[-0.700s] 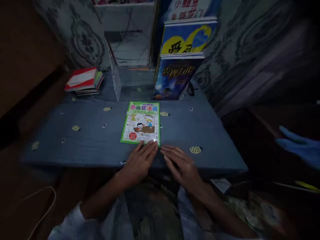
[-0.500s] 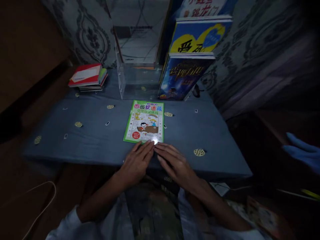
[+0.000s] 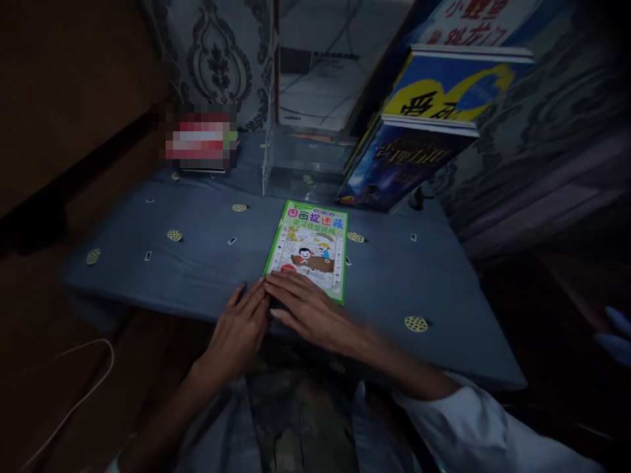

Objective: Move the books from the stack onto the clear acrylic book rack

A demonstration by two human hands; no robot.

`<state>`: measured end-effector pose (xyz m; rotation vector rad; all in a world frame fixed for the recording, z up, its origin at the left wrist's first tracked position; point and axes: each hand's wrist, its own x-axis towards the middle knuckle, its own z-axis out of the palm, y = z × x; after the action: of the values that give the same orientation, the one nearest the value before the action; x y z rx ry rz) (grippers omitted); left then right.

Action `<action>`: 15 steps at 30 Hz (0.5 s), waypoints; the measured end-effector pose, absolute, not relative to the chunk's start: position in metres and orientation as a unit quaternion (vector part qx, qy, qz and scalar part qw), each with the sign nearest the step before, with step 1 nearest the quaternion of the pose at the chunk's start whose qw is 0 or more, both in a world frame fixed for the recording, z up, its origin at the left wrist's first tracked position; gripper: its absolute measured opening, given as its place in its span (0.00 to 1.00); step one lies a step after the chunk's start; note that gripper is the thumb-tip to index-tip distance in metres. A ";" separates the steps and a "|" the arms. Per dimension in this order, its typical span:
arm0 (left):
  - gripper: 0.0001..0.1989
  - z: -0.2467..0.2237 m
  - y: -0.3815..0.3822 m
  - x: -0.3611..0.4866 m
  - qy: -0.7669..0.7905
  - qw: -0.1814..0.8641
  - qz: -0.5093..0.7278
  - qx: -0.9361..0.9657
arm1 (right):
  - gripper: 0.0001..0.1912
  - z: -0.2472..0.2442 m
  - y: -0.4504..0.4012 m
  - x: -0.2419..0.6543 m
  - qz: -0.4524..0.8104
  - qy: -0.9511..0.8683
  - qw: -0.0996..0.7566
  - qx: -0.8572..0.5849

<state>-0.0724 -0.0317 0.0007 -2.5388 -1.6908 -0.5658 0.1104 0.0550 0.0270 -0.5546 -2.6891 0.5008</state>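
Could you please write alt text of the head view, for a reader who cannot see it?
A person's left hand and right hand lie close together at the near left corner of a green-bordered book on a cloth-covered table. Behind the book, other books stand in a clear rack.

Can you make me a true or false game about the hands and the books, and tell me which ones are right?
1. The green-edged book lies on the table. True.
2. The right hand is far away from that book. False: its fingers reach over the corner of the book nearest the left hand.
3. The left hand is hidden from view. False: it shows beside the right hand.
4. The dark blue book stands in front of the blue-and-yellow book. True.
5. The green-edged book is standing upright. False: it lies flat.
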 end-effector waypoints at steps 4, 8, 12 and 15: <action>0.15 -0.001 -0.031 -0.078 -0.536 0.028 -0.204 -0.819 | 0.24 0.030 0.069 0.090 0.164 -0.963 0.138 -0.162; 0.15 -0.002 -0.027 -0.078 -0.544 0.015 -0.210 -0.812 | 0.20 0.029 0.089 0.080 0.143 -0.971 0.123 -0.146; 0.17 -0.002 -0.024 -0.079 -0.544 0.011 -0.209 -0.813 | 0.17 0.024 0.109 0.080 0.129 -0.975 0.121 -0.134; 0.17 -0.002 -0.022 -0.080 -0.541 0.021 -0.211 -0.814 | 0.16 0.018 0.122 0.084 0.118 -0.977 0.123 -0.127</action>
<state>-0.0796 -0.0217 -0.0015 -2.5236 -1.6757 -0.6539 0.0835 0.1215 0.0184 -0.3712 -2.8507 0.3456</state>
